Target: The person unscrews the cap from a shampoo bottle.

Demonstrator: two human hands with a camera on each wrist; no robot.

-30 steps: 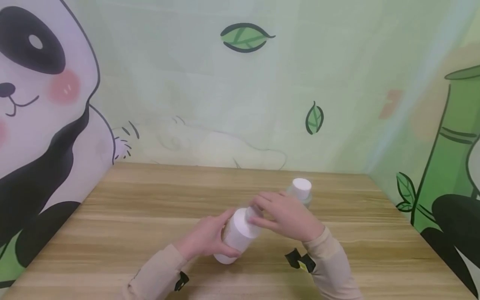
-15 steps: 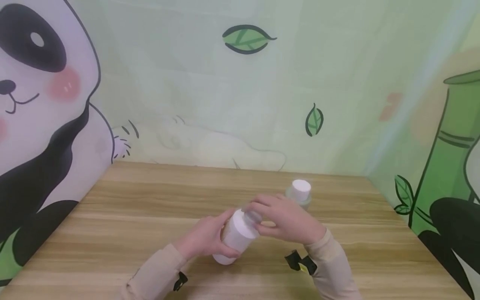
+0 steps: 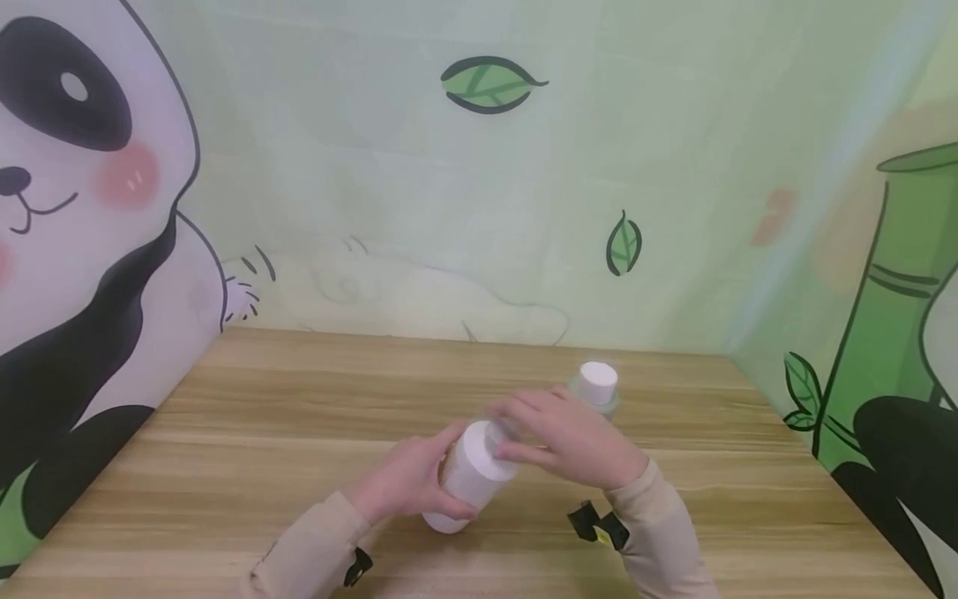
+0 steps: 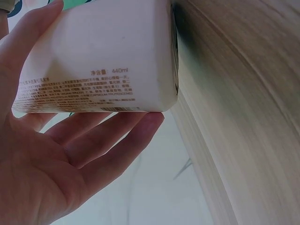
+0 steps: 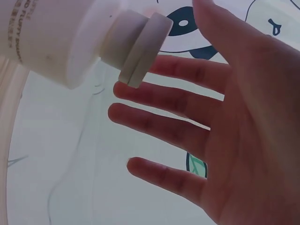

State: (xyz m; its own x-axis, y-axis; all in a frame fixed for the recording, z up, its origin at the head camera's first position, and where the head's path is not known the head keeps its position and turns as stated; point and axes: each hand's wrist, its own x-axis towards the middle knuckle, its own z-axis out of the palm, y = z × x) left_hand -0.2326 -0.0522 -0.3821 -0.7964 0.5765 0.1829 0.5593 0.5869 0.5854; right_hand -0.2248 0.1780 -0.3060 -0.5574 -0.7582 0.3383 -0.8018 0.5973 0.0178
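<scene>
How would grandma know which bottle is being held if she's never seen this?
Start at the wooden table, then find the left hand over it. That hand grips the white bottle, with the right hand at its top. Unlike the pale green bottle standing upright behind, this one leans over.

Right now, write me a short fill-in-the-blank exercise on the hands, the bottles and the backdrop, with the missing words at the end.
1. The hand gripping the body of the tilted white bottle is the person's ____ one, while the other hand is at its cap.
2. The lid of the second bottle is the colour ____.
3. The animal drawn large at the left of the backdrop is a ____.

Missing words: left; white; panda.
</scene>
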